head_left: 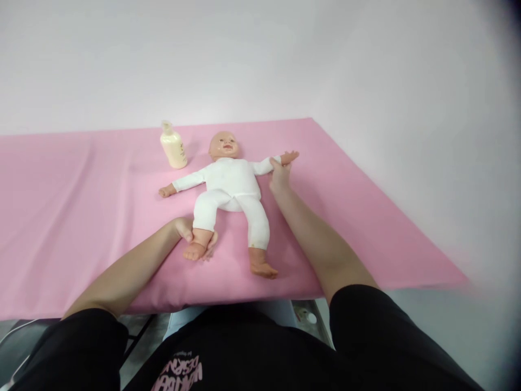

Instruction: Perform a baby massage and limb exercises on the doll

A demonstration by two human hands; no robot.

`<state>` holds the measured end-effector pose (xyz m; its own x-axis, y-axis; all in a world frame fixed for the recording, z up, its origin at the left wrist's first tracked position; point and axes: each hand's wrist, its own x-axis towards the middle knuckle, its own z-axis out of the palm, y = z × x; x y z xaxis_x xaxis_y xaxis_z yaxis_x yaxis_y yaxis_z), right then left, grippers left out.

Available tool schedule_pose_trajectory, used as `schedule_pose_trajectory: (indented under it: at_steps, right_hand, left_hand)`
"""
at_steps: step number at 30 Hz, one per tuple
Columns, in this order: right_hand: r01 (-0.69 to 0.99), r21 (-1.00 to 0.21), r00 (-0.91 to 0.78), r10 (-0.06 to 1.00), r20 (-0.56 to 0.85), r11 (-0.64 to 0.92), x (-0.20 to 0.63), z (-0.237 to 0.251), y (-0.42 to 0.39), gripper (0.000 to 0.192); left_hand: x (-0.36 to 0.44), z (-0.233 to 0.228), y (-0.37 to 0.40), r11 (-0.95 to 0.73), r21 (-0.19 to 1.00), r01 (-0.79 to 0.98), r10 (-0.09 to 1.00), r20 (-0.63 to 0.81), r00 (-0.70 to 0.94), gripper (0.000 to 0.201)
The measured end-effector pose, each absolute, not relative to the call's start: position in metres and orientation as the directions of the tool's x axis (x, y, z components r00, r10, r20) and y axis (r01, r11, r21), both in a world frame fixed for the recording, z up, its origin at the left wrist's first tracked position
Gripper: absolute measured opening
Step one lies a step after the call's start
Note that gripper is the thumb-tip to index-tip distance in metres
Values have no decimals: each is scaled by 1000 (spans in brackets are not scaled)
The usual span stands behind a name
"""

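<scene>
Head view only. Doll (230,190) flat on back near middle of pink sheet (73,217), in white one-piece suit, arms out to both sides, legs splayed toward near edge, bare feet. Left hand (191,233) cupped under doll's foot and ankle on that side, thumb on top near suit cuff, fingers curled beneath with tips showing past the heel; loose clasp, not a tight fist. Right hand (280,175) closed round doll's wrist at far end of outstretched arm, fingers wrapped together, doll's small hand sticking out beyond the grip. Both forearms bare, short black sleeves. Cream bottle (173,145) upright just beside doll's head, w/ pale cap; small dark print on front, too tiny to read. Black shirt (228,353) at bottom edge w/ pink lettering, seen upside down, partly cut off: reads approx "DESIGN" plus another word, can't make out fully. Pale wall (285,54) behind, sheet's far edge against it.
</scene>
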<state>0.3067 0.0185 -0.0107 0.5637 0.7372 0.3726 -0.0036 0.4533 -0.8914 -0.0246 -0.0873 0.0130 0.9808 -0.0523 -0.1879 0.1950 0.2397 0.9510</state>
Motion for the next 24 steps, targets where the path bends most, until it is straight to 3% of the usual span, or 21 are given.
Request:
schedule_pose_trajectory:
  at_steps: [3, 5, 9, 14, 18, 21, 24]
  right_hand:
    - [73, -843, 529, 696, 485, 533, 296, 2, 15, 88]
    - [134, -802, 431, 694, 576, 583, 285, 11, 8, 88]
    - [220, -742, 219, 710, 670, 633, 259, 18, -13, 76]
    - [371, -619, -109, 694, 711, 692, 241, 21, -32, 46]
    - [443, -533, -268, 675, 688, 720, 241, 26, -37, 37]
    - [441, -546, -248, 681, 689, 713, 243, 26, -36, 38]
    - [390, -619, -146, 709, 690, 682, 245, 26, -34, 46]
  left_hand:
    - [-25, 4, -86, 413, 906, 88, -78, -60, 995, 63]
    - [-24, 2, -85, 473, 881, -27, 63, -3, 998, 63]
    - [-18, 7, -85, 517, 842, -152, 348, -45, 936, 62]
    - [-14, 15, -89, 533, 817, -220, 537, -126, 834, 62]
    - [-12, 10, -87, 559, 798, -224, 563, -167, 809, 61]
    - [-13, 5, -85, 555, 805, -210, 518, -136, 845, 62]
    - [-18, 3, -85, 549, 821, -157, 399, -93, 912, 65]
